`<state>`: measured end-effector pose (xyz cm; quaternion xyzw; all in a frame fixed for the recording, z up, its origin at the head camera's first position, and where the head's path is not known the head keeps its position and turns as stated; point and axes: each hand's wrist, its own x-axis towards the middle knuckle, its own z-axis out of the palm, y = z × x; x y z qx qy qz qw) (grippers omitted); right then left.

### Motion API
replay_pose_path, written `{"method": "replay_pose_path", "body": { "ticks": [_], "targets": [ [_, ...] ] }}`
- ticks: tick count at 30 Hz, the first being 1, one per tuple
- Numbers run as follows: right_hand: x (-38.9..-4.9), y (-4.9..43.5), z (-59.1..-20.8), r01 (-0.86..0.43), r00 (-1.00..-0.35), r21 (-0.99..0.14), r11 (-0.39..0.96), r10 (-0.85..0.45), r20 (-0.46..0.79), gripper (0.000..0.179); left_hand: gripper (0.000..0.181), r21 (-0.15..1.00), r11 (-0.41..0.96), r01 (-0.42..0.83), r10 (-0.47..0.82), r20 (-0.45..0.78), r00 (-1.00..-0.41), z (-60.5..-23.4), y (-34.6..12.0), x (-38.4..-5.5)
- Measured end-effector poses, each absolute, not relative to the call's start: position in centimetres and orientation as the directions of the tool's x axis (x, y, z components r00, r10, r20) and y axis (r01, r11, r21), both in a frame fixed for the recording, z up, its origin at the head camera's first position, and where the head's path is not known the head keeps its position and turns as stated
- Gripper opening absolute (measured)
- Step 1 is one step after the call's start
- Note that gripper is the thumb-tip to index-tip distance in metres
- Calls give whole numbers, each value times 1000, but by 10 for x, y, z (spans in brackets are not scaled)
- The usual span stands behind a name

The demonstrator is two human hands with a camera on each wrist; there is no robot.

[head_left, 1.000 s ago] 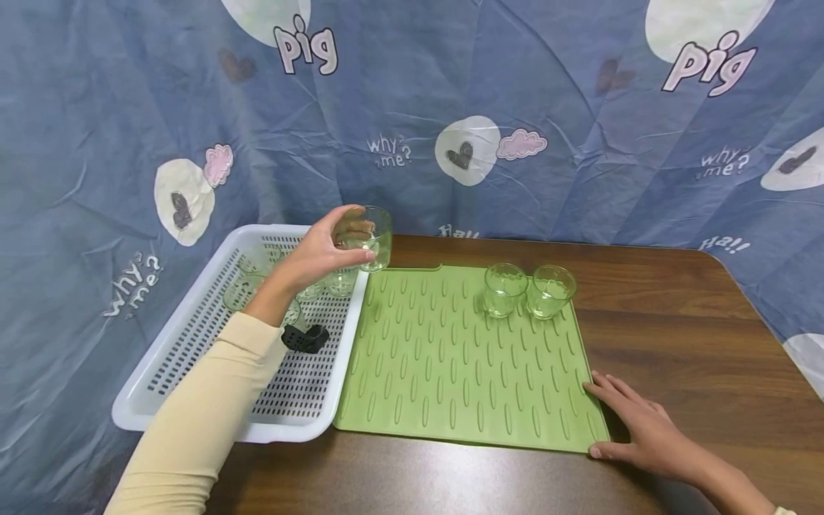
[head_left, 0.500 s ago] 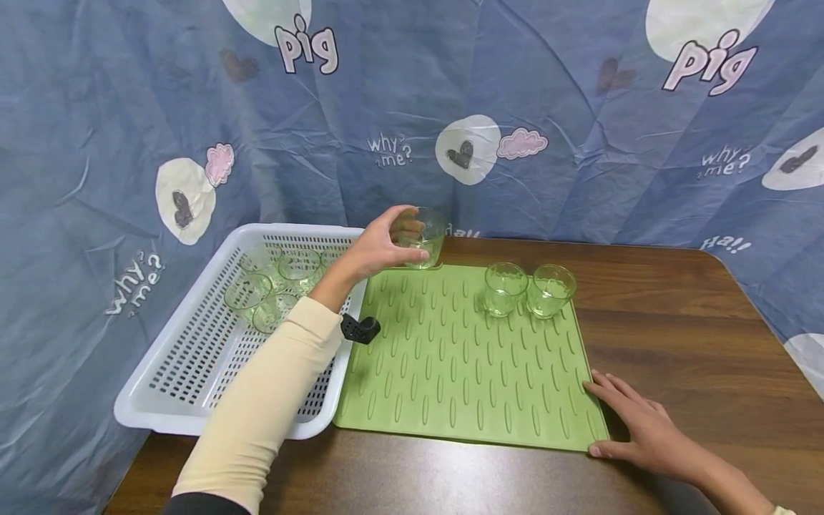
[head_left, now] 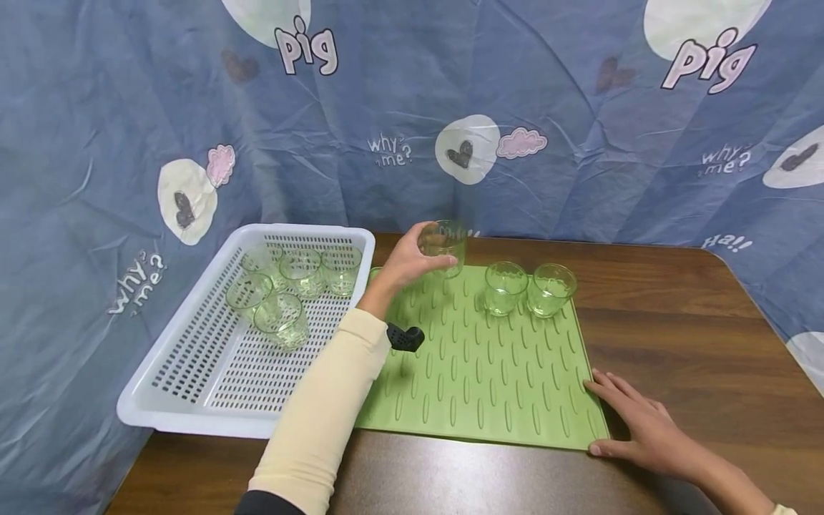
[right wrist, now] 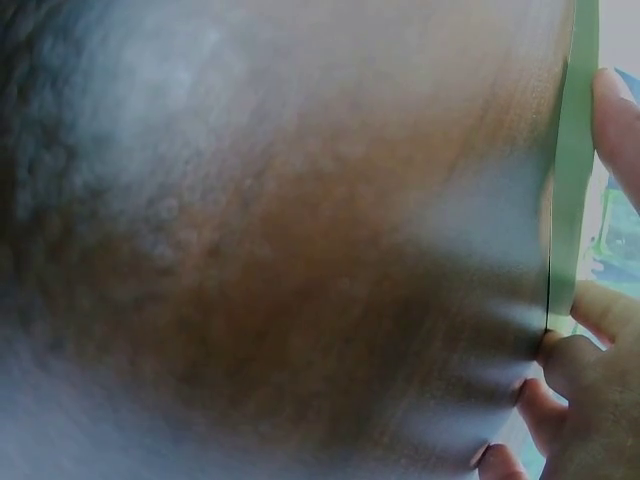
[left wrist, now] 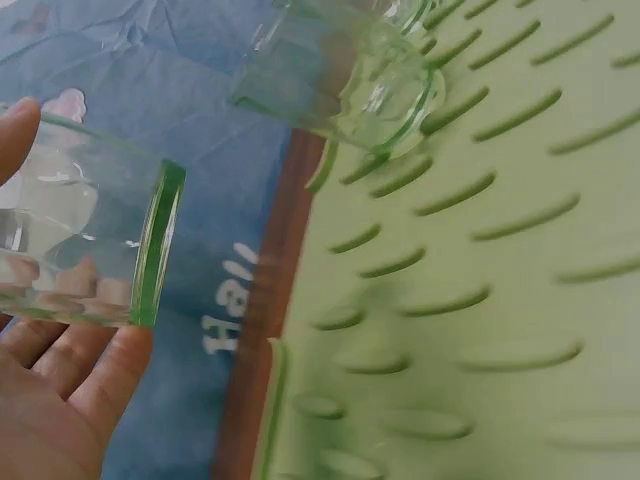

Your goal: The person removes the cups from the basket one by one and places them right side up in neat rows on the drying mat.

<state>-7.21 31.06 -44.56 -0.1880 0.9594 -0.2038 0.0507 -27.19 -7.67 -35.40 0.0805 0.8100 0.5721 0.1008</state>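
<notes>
My left hand (head_left: 415, 259) grips a clear green-tinted drinking glass (head_left: 453, 247) around its side, over the far left part of the green ridged mat (head_left: 463, 372). In the left wrist view the glass (left wrist: 90, 220) hangs above the mat, thumb on one side and fingers on the other. Two more glasses, one (head_left: 505, 290) and another (head_left: 551, 292), stand side by side on the mat at the back right. My right hand (head_left: 644, 429) rests at the mat's front right corner, fingers extended, touching its edge; the right wrist view shows fingertips along that edge.
A white perforated basket (head_left: 193, 422) stands left of the mat, with several glasses (head_left: 283, 322) toward its back. The brown wooden table (head_left: 669, 322) extends to the right and front. A blue printed cloth (head_left: 547, 86) hangs behind.
My left hand has carried the glass rightward from above the basket's back right corner to over the mat, lowering it slightly most recently. The right hand has stayed in place.
</notes>
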Motion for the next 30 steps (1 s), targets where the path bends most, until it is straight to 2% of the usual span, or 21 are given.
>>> {"method": "replay_pose_path", "body": {
  "ticks": [14,30],
  "targets": [
    [-72,311,-447,-359,-920,-419,834,-392,7,91,82,984,169,-50,115,-70,-991,-400,-52,-261],
    [-72,311,-445,-356,-920,-421,834,-391,2,91,87,975,217,-46,158,-81,-984,-424,-46,-247]
  ]
}}
